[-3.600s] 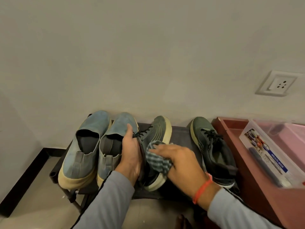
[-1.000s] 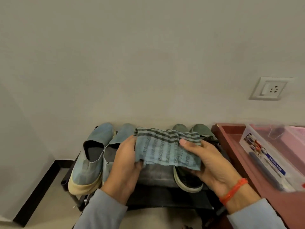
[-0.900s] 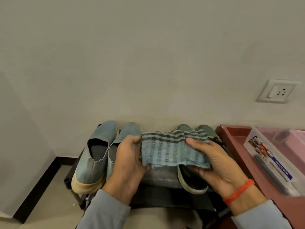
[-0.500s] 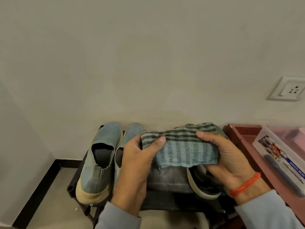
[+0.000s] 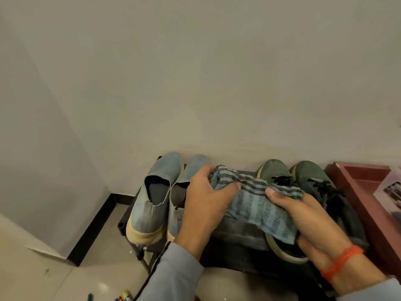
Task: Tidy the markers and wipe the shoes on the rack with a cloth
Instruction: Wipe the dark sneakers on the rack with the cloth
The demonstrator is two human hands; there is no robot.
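Against a plain wall, we are holding the striped cloth (image 5: 258, 205) over the shoe rack (image 5: 236, 237), left hand (image 5: 206, 205) and right hand (image 5: 308, 222) both pinching it, between blue slip-ons (image 5: 154, 192) and green sneakers (image 5: 303, 181).

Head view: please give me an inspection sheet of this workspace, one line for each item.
Surface: dark shoe rack against the wall, on a tiled floor.
Job's things: striped cloth held over the rack; two blue slip-on shoes at left, two dark green laced shoes at right; markers on the floor at the bottom edge.
Clutter: red tray at right.
Grippers: left hand and right hand both grip the cloth.
Cables: nothing seen.
Surroundings: plain wall, black skirting.
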